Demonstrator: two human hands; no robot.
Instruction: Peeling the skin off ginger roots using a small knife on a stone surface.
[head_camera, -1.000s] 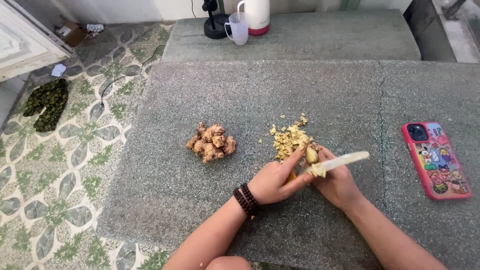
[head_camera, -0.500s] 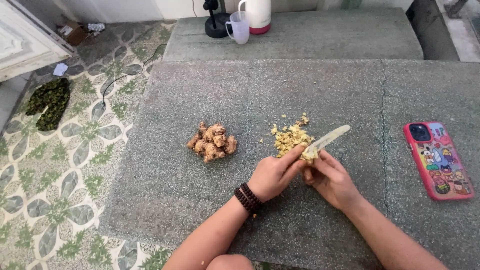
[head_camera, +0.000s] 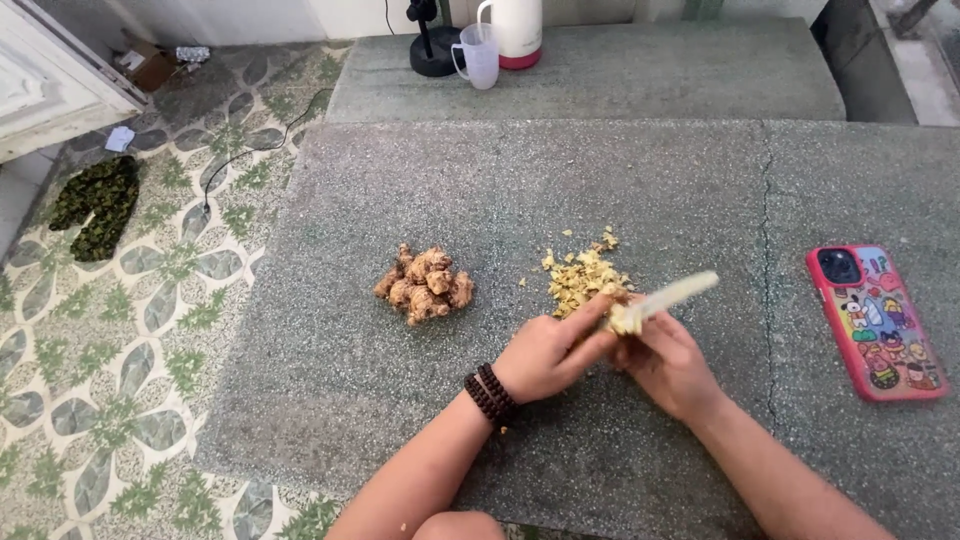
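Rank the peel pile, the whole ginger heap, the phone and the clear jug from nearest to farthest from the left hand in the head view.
From the left hand:
1. Peel pile, just beyond its fingers.
2. Whole ginger heap, to the left.
3. Phone, far right.
4. Clear jug, on the far ledge.

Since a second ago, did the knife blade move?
Yes. The knife blade in the right hand tipped up at its tip and drew left, farther from the phone, which lies where it was on the stone slab.
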